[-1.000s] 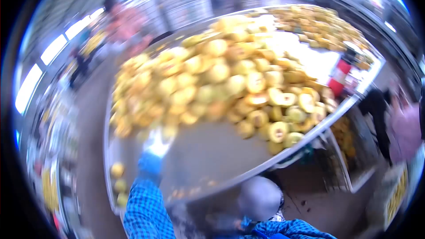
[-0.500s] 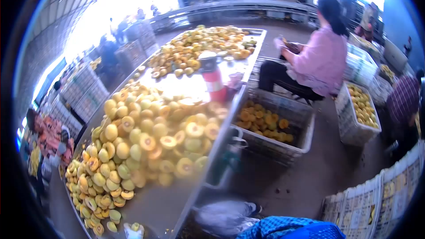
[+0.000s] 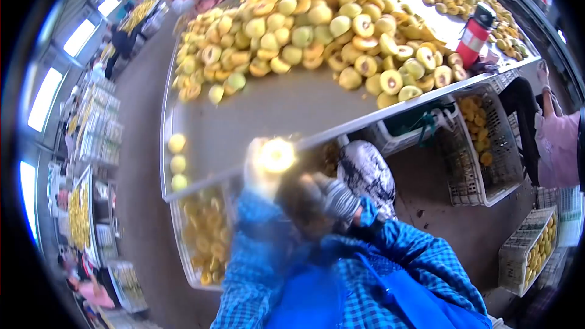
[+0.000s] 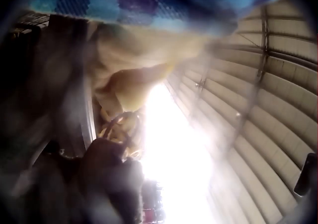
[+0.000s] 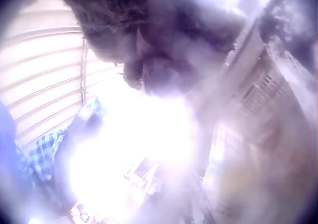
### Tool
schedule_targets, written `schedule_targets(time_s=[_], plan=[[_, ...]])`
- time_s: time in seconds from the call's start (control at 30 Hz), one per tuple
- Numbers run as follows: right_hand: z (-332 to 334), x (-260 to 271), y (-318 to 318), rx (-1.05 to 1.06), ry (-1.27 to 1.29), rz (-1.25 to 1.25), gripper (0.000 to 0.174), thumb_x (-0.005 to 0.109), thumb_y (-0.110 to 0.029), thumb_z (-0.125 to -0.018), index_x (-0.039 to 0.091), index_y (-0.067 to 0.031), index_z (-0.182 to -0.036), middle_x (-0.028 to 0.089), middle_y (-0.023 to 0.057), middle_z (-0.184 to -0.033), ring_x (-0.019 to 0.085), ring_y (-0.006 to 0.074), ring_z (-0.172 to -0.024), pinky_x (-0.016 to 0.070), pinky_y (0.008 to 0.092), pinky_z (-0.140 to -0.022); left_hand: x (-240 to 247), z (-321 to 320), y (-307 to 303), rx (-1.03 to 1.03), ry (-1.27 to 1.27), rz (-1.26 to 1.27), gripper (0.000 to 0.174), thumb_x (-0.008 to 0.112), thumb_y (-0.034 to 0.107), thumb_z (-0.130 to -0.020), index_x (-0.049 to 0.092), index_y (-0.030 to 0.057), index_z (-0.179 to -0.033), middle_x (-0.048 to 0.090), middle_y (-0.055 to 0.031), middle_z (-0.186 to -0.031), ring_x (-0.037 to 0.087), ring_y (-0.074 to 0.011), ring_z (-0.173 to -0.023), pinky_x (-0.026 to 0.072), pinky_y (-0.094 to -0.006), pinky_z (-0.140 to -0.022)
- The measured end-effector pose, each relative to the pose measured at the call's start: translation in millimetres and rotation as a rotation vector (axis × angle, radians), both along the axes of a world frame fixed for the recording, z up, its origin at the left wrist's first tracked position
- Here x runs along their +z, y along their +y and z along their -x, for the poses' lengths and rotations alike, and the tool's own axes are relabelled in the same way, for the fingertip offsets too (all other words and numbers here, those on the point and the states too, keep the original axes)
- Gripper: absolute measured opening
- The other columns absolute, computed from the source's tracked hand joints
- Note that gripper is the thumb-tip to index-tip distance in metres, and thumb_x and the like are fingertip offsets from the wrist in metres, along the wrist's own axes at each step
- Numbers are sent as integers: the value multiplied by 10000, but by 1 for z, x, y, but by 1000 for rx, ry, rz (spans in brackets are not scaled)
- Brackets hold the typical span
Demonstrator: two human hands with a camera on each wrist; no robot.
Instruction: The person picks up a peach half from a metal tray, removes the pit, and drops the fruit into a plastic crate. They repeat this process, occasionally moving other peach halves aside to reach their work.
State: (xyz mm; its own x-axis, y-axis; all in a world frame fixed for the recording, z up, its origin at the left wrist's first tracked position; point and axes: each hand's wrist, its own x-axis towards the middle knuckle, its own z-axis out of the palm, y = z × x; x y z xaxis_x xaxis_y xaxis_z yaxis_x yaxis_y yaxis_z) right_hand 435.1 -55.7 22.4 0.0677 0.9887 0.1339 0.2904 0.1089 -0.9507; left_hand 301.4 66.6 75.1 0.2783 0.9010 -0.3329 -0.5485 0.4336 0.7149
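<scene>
My left hand (image 3: 259, 167), in a pale glove, holds a yellow peach half (image 3: 278, 155) over the table's near edge; glare washes the fruit out. In the left wrist view the peach half (image 4: 134, 90) shows under the gloved fingers. My right hand (image 3: 314, 198), in a dark glove with a striped cuff, is blurred close beside it. A thin looped tool (image 4: 118, 119) rises from that hand toward the fruit. Halved peaches (image 3: 292, 36) are heaped across the metal table (image 3: 292, 100). Several loose ones (image 3: 177, 163) lie along its left rim.
A red flask (image 3: 472, 39) stands at the table's right side. Below the left corner is a crate of peach pieces (image 3: 210, 234); another crate (image 3: 487, 173) stands on the right. A person in pink (image 3: 557, 146) sits beyond it.
My left hand has come back from the heap to the near edge, beside the right hand, with a peach half. The head view swung right, then returned left and down.
</scene>
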Motion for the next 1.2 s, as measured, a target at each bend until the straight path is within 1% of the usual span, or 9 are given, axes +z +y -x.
schedule_targets(time_s=[0.1,0.33,0.47,0.73,0.83,0.93,1.0,1.07,1.2], plan=[[6,-19,4,-11,-382,52,421,542,-300,-826,537,-18,-1139,583,122,-813,568,279,-748,447,464,-799,-5,1,-7,62,-144,67,327,485,298,-857,565,23,-1016,618,-151,-977,607,-365,-945,541,-535,-698],[6,24,-2,70,-217,79,541,637,-312,-720,522,-78,-1194,587,200,-933,562,359,-858,448,458,-810,-8,8,-24,94,-196,22,397,474,274,-769,582,-10,-1025,610,-175,-974,603,-369,-904,525,-521,-742],[5,39,6,127,-231,264,375,577,-254,-797,542,-73,-1123,580,224,-972,558,397,-897,454,455,-752,1,2,-40,63,-56,-48,341,496,265,-821,579,-5,-1012,612,-164,-976,609,-354,-888,528,-512,-738],[12,-6,-1,160,-624,-236,377,492,-172,-833,522,-12,-1173,563,244,-913,573,385,-749,459,466,-624,-37,-3,-38,190,31,-51,258,483,242,-905,567,6,-968,619,-145,-928,624,-309,-854,553,-441,-678],[11,-11,0,203,-573,-247,416,494,-103,-783,476,50,-1169,527,211,-977,565,328,-722,477,417,-597,-30,-8,-46,199,155,-236,216,497,203,-907,580,3,-919,622,-148,-912,629,-297,-829,561,-417,-660],[14,-31,7,125,-543,-541,388,504,-101,-816,512,11,-1188,570,240,-919,583,367,-745,483,401,-616,-24,-13,-50,206,174,-249,188,514,171,-902,588,-1,-886,624,-149,-901,634,-292,-811,566,-400,-651],[16,-24,3,279,42,-163,369,496,-83,-826,517,9,-1184,573,233,-930,585,354,-773,486,395,-627,-25,-14,-50,199,140,-286,188,522,171,-899,590,-3,-885,624,-149,-904,634,-293,-813,566,-406,-657],[16,-21,1,319,172,-110,318,486,-94,-858,541,5,-1155,588,208,-909,587,320,-766,486,383,-628,-24,-14,-52,161,120,-310,185,527,167,-897,591,-6,-887,624,-150,-906,634,-294,-814,565,-410,-662],[3,-45,10,243,-239,-525,288,493,-245,-930,616,-9,-1040,604,106,-757,558,196,-661,465,337,-591,-13,-7,-55,-43,112,-299,191,527,172,-894,591,-8,-886,620,-155,-909,632,-303,-814,559,-417,-682]])
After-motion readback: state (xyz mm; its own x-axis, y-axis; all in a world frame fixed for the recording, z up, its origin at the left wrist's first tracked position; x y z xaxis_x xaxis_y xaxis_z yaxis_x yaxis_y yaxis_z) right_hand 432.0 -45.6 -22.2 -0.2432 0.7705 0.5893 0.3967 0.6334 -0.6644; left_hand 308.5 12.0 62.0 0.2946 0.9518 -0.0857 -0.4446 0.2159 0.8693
